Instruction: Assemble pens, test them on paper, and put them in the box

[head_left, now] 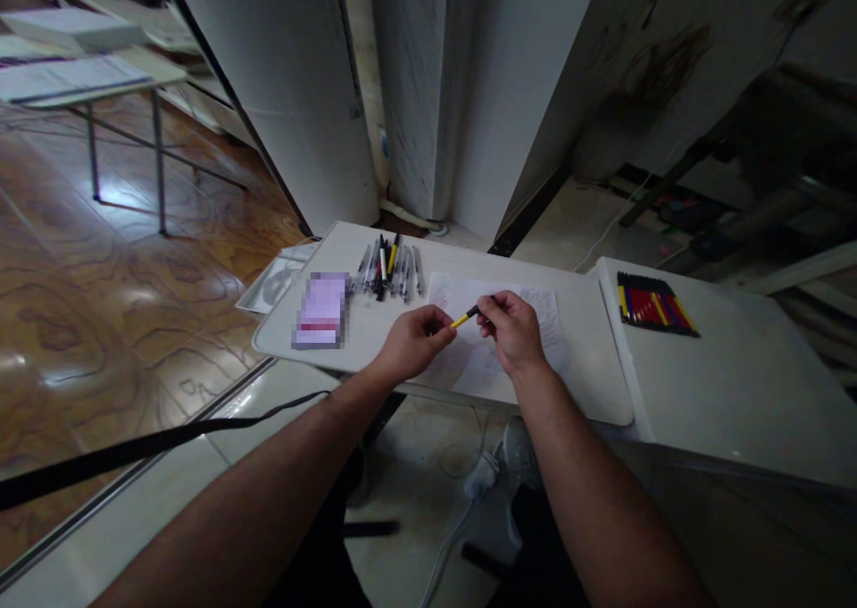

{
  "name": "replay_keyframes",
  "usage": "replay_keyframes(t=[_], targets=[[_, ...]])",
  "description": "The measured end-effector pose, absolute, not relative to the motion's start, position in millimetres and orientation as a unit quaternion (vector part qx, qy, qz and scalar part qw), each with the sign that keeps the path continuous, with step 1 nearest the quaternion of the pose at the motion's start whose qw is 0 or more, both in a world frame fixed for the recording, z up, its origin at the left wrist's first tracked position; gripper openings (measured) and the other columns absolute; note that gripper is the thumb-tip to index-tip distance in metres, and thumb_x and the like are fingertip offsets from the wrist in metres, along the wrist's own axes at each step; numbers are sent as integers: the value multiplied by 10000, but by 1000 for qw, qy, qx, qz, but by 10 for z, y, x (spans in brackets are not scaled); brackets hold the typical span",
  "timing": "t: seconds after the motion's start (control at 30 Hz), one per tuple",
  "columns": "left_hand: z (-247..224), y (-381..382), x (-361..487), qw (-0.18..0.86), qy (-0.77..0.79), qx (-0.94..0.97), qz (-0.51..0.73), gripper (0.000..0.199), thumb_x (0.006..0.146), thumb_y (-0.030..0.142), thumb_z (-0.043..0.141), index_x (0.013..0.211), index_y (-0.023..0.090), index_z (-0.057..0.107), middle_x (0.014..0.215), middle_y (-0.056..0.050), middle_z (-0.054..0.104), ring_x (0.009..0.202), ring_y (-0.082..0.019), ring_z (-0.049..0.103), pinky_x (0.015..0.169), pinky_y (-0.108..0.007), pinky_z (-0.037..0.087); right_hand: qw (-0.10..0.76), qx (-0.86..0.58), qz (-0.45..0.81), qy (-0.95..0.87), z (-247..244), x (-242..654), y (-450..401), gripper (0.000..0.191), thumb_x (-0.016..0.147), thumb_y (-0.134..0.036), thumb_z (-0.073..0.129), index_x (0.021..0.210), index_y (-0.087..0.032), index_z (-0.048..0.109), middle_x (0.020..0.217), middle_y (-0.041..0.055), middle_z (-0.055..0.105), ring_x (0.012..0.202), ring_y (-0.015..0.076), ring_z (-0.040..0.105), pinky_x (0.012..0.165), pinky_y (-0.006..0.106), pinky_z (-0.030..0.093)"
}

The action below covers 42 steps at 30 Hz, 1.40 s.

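Note:
Between my two hands, above the white table [582, 358], is a yellow and black pen [464, 318]. My left hand [423, 336] pinches its yellow end. The fingers of my right hand [512, 327] are closed on the black end. Beneath my hands lie sheets of paper [545, 309] with scribbled lines. Left of them, a pile of pens [385, 269] rests on the table, several clear ones together with black, white and yellow ones. A phone-shaped, blurred-out purple rectangle [321, 309] sits at the table's left end.
On a second white surface [723, 385] at right lies a row of black, red and yellow pens [656, 304]. A power strip [482, 474] with a cable is on the floor below. Behind the table rises a grey pillar [415, 81]. A folding table [100, 86] stands far left.

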<state>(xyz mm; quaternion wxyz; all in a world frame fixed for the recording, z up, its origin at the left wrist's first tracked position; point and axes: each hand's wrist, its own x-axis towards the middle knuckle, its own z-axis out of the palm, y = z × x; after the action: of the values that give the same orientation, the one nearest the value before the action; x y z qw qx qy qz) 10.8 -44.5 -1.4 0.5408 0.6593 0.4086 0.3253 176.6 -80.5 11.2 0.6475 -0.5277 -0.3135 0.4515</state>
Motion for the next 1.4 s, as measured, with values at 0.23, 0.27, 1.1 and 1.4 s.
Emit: replay_keyframes(t=[0.23,0.27,1.1,1.4], targets=[[51,-441,113,625,387,608,301,270,764,396,634,798,132,679,637,-7,594,589,-114,507,579,-248,387,643,-503,491,-304,141,1769,-815,292,657,-374,793,846,-172,700,807,37,713,608,102,575,440,197,396],[65,-446,113,636,385,600,294,287,767,405,630,815,129,690,634,-8,593,587,-114,505,574,-247,383,642,-499,497,-302,144,1772,-818,292,659,-369,791,857,-171,707,829,43,717,616,103,579,443,196,398],[13,-465,104,508,417,684,315,272,767,419,662,767,147,666,670,2,603,605,-111,475,565,-231,357,653,-505,477,-303,136,1747,-813,240,675,-362,788,755,-168,669,750,21,697,585,93,562,445,200,398],[25,-474,105,484,429,694,318,255,760,414,661,752,160,672,670,-7,623,605,-122,490,566,-235,365,653,-507,479,-296,155,1737,-813,259,667,-381,788,764,-173,668,755,18,691,588,93,555,443,201,393]])
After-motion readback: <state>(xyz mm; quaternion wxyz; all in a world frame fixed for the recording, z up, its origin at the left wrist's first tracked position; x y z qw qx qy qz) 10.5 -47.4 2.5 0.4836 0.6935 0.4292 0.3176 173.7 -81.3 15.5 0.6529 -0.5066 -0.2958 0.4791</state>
